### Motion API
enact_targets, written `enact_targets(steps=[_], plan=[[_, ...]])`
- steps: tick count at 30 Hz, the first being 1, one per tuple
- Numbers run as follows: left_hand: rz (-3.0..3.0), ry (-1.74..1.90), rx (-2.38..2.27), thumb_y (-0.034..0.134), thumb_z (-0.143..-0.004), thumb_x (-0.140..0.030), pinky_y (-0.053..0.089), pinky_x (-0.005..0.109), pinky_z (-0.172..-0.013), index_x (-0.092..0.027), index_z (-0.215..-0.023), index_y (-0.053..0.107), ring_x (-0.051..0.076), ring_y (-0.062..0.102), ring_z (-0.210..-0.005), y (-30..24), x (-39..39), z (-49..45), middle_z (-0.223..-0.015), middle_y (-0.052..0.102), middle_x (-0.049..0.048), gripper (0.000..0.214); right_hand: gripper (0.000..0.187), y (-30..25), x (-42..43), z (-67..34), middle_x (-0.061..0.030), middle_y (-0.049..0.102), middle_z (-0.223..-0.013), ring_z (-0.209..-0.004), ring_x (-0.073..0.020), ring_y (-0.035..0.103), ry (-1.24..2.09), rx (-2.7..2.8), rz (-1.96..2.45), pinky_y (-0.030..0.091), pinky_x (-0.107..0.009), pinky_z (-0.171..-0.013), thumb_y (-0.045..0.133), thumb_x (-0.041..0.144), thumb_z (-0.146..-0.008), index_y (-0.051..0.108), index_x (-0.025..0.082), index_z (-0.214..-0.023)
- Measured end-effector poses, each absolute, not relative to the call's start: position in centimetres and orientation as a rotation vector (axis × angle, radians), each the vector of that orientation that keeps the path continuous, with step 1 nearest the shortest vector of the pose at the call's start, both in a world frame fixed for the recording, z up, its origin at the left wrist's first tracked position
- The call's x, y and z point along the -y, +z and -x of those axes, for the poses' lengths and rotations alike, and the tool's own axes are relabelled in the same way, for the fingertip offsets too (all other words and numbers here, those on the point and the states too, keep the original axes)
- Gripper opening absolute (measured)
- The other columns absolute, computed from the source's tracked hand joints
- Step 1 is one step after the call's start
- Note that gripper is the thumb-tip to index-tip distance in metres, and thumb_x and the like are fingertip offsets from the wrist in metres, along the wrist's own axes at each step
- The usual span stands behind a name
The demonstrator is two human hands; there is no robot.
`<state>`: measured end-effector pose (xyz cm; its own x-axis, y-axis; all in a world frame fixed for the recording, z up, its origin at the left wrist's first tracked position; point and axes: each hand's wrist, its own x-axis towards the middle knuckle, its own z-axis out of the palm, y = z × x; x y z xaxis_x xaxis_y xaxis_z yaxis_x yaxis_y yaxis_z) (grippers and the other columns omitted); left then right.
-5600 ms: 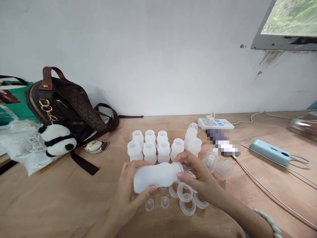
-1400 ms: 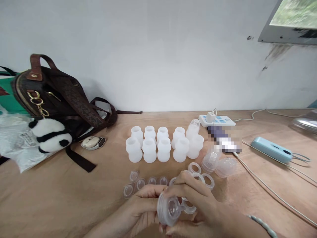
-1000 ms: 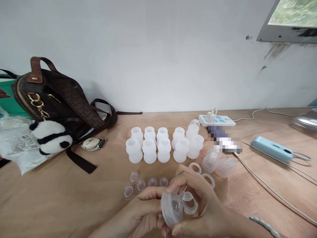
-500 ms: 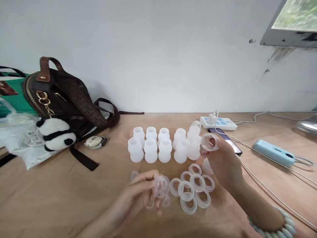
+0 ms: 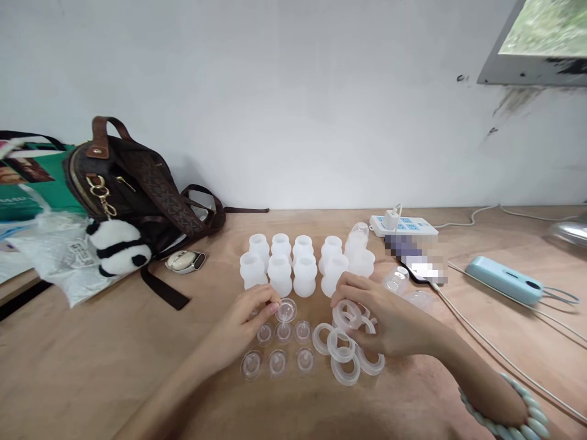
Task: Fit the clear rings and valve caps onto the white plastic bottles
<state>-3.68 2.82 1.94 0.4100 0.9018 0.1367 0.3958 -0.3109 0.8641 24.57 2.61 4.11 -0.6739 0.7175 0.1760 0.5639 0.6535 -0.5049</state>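
My left hand [image 5: 250, 318] pinches the edge of a clear nipple [image 5: 287, 311] that looks like a baby bottle teat. Several more such teats [image 5: 277, 363] lie in loose rows below it. Over the pile of translucent rings, my right hand [image 5: 376, 315] has its fingers and thumb around one ring [image 5: 347, 316]. Other rings [image 5: 345, 370] overlap under and beside that hand, partly hidden by it. Behind both hands, white waisted bottles [image 5: 279, 275] stand upright in two rows. At the right end of the back row, one bottle has a clear dome cap [image 5: 360, 231] on top.
Right of my right hand lie a clear dome cap [image 5: 396, 280] and a phone [image 5: 419, 269] on a cable. A power strip [image 5: 408, 226] and a light blue device [image 5: 504, 281] sit farther right. At left are a backpack [image 5: 137, 183], a panda charm [image 5: 119, 247] and a watch [image 5: 186, 261].
My right hand has let go of the clear cap, which now rests on the table, and moved down-left to a ring. My left hand has moved slightly up and left to the teats.
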Motion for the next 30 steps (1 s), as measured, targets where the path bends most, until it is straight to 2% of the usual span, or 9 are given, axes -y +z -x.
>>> enact_targets(steps=[3, 10, 13, 17, 23, 26, 28, 30], plan=[[-1.899, 0.765, -1.155, 0.049, -0.099, -0.042, 0.037, 0.027, -0.071, -0.021, -0.073, 0.057, 0.022, 0.049, -0.079, 1.8, -2.7, 3.8, -0.076, 0.056, 0.0009, 0.035, 0.034, 4.0, -2.6, -24.8, -0.0026, 0.059, -0.097, -0.083, -0.0194, 0.059, 0.598, 2.672, 1.094, 0.050, -0.033, -0.073, 0.071, 0.004, -0.067, 0.063, 0.020, -0.096], [-1.947, 0.707, -1.212, 0.045, -0.099, -0.036, 0.038, 0.029, -0.073, -0.021, -0.073, 0.056, 0.022, 0.050, -0.079, 1.9, -2.6, 3.9, -0.076, 0.057, 0.0011, 0.032, 0.036, 3.6, -2.7, -25.0, -0.0021, 0.060, -0.096, -0.086, -0.0209, 0.061, 0.602, 2.752, 1.154, 0.050, -0.032, -0.072, 0.081, 0.010, -0.066, 0.064, 0.021, -0.096], [-2.019, 0.706, -1.265, 0.044, -0.098, -0.031, 0.038, 0.030, -0.075, -0.021, -0.072, 0.055, 0.023, 0.051, -0.078, 1.4, -2.8, 3.9, -0.074, 0.058, 0.0017, 0.030, 0.027, 3.8, -2.9, -25.0, -0.0017, 0.062, -0.096, -0.083, -0.0188, 0.061, 0.581, 2.633, 1.152, 0.049, -0.029, -0.069, 0.079, 0.015, -0.073, 0.064, 0.022, -0.095], [-2.115, 0.668, -1.348, 0.039, -0.097, -0.030, 0.041, 0.032, -0.073, -0.022, -0.070, 0.049, 0.023, 0.054, -0.075, 0.5, -3.1, 3.9, -0.073, 0.059, 0.0020, 0.030, 0.006, 3.8, -3.4, -24.9, -0.0001, 0.062, -0.084, -0.070, -0.0149, 0.057, 0.518, 2.430, 1.157, 0.046, -0.027, -0.062, 0.066, 0.020, -0.088, 0.060, 0.022, -0.087], [-2.161, 0.604, -1.454, 0.026, -0.099, -0.030, 0.044, 0.032, -0.068, -0.023, -0.074, 0.045, 0.022, 0.058, -0.072, 0.3, -3.2, 4.0, -0.075, 0.061, 0.0024, 0.032, 0.015, 3.5, -3.9, -25.1, 0.0018, 0.058, -0.068, -0.062, -0.0153, 0.054, 0.252, 2.050, 1.076, 0.042, -0.028, -0.058, 0.057, 0.022, -0.094, 0.057, 0.023, -0.080], [-2.228, 0.552, -1.533, 0.027, -0.098, -0.028, 0.042, 0.036, -0.070, -0.023, -0.073, 0.045, 0.026, 0.058, -0.075, 0.3, -3.3, 4.2, -0.077, 0.063, 0.0052, 0.031, 0.009, 3.3, -4.3, -25.4, -0.0006, 0.062, -0.073, -0.069, -0.0187, 0.058, -0.048, 1.840, 1.082, 0.046, -0.032, -0.066, 0.055, 0.021, -0.094, 0.057, 0.024, -0.085], [-2.277, 0.488, -1.568, 0.030, -0.096, -0.026, 0.041, 0.040, -0.072, -0.023, -0.071, 0.047, 0.029, 0.058, -0.078, 0.1, -3.3, 4.2, -0.078, 0.064, 0.0075, 0.031, 0.005, 2.8, -4.8, -25.8, -0.0055, 0.069, -0.087, -0.084, -0.0239, 0.063, -0.261, 1.778, 1.122, 0.048, -0.038, -0.078, 0.055, 0.022, -0.094, 0.059, 0.023, -0.096], [-2.315, 0.422, -1.587, 0.032, -0.095, -0.024, 0.041, 0.043, -0.075, -0.022, -0.070, 0.051, 0.032, 0.060, -0.082, 0.1, -3.3, 4.2, -0.081, 0.065, 0.0100, 0.032, 0.014, 2.2, -5.5, -26.2, -0.0106, 0.071, -0.105, -0.100, -0.0295, 0.064, -0.401, 1.817, 1.188, 0.047, -0.045, -0.089, 0.052, 0.023, -0.095, 0.058, 0.021, -0.108]])
